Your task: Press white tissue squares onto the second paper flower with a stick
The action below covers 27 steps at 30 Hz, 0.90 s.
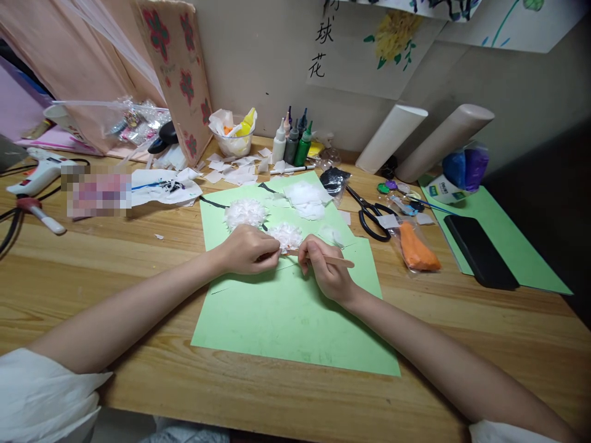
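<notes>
The fingers of the right hand (327,269) grasp a flat wooden stick (340,261) pen-fashion, its far end directed at the left fingertips. The fingers of the left hand (249,249) are curled inward against the near edge of the smaller white tuft (285,234); whether they pinch anything cannot be told. Both tufts, this one and the larger white tuft (244,212) just beyond the left hand, lie on the upper part of the green sheet (295,323). The step appears to be fine work with the stick's tip at the tuft's edge. Recommended: a light left hold low on the tuft, so the petals are not crushed; short, shallow strokes; forearms clear of the sheet's lower half. Risk noted: the loose white tissue (308,200) beyond could snag on a sleeve. Scissors (372,215) rest on the surface (152,264) to the right, touched by neither hand.
</notes>
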Each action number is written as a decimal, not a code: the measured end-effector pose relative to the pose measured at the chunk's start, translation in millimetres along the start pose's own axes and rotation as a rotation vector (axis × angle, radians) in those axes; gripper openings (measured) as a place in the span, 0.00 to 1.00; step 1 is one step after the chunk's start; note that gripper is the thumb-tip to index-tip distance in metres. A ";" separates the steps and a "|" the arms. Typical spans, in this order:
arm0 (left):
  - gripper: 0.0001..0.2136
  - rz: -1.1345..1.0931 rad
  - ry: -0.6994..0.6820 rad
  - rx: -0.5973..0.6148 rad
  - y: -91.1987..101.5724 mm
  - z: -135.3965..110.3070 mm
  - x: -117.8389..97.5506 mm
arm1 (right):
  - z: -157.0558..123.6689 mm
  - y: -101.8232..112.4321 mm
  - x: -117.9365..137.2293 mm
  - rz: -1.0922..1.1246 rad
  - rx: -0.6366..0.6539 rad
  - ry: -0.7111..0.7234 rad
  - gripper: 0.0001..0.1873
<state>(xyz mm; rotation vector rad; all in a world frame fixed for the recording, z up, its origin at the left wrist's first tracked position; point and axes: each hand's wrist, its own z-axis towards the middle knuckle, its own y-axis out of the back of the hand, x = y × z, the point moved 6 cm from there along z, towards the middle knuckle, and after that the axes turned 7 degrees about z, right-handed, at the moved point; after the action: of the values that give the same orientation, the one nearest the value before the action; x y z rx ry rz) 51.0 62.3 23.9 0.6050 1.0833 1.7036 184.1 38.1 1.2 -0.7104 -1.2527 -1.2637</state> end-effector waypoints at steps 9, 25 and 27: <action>0.13 0.023 -0.001 -0.017 0.8 0.4 -0.5 | 2.8 -3.9 -0.6 -0.015 0.053 -0.013 0.20; 0.12 0.002 0.008 0.007 -0.6 -0.5 1.7 | 5.1 23.0 5.2 -0.015 -0.166 0.239 0.24; 0.12 -0.007 0.003 0.008 -0.8 -1.0 1.9 | 9.0 35.7 6.0 -0.124 -0.230 0.297 0.22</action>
<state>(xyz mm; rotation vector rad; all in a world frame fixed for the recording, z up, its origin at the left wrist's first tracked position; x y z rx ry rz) 49.8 63.7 22.6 0.6030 1.0934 1.6957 214.3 53.0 17.2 -0.5872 -0.9294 -1.5703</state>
